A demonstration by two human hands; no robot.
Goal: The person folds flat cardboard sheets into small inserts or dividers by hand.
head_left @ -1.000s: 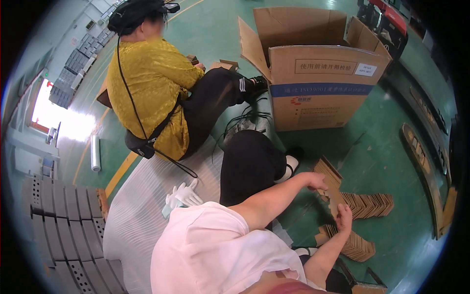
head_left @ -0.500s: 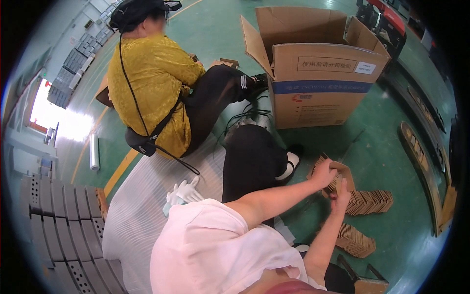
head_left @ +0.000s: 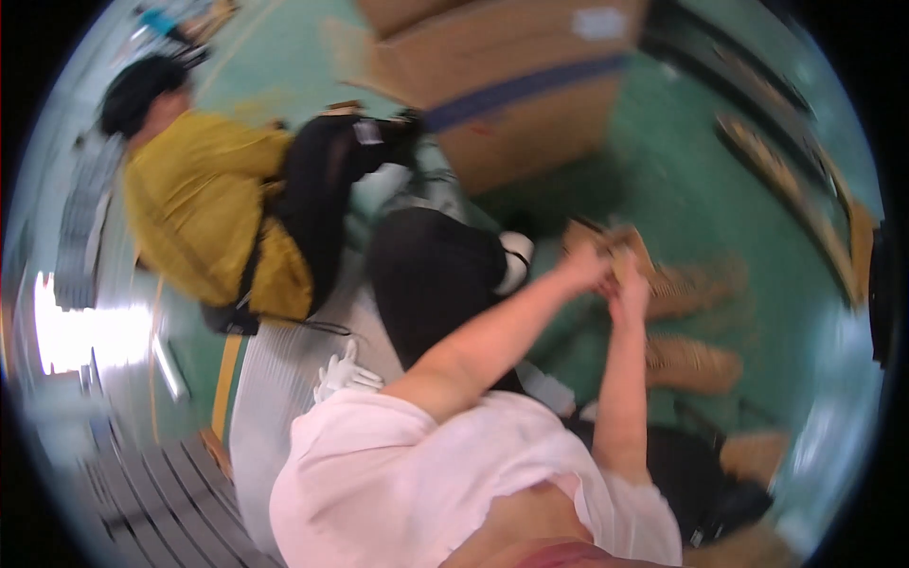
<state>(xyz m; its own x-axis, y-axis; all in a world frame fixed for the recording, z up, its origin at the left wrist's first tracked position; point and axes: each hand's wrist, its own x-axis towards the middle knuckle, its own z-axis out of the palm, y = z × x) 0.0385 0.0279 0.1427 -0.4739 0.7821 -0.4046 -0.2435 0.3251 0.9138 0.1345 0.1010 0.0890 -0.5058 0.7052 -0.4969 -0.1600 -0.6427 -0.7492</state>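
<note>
Both my hands meet over the floor, right of my bent knee, at a brown cardboard piece (head_left: pixel 632 248). My left hand (head_left: pixel 589 265) is closed on its left side. My right hand (head_left: pixel 629 290) grips its near edge, fingers pinched, though motion blurs them. The piece looks bent or folded; its exact shape is smeared. Just to the right, a row of thin brown cardboard pieces (head_left: pixel 696 284) lies on the green floor. Nearer to me is a second such row (head_left: pixel 696 364).
A large open cardboard box (head_left: pixel 530 133) stands ahead. To the left a co-worker in a yellow top (head_left: pixel 204 208) sits on the floor. White gloves (head_left: pixel 347 374) lie on foam sheeting (head_left: pixel 260 417) beside me. Grey panels (head_left: pixel 175 502) are at lower left, long curved parts (head_left: pixel 791 189) at right.
The whole view has swung, so the box and the co-worker appear farther left, and the picture is blurred. My hands stay together on the cardboard piece.
</note>
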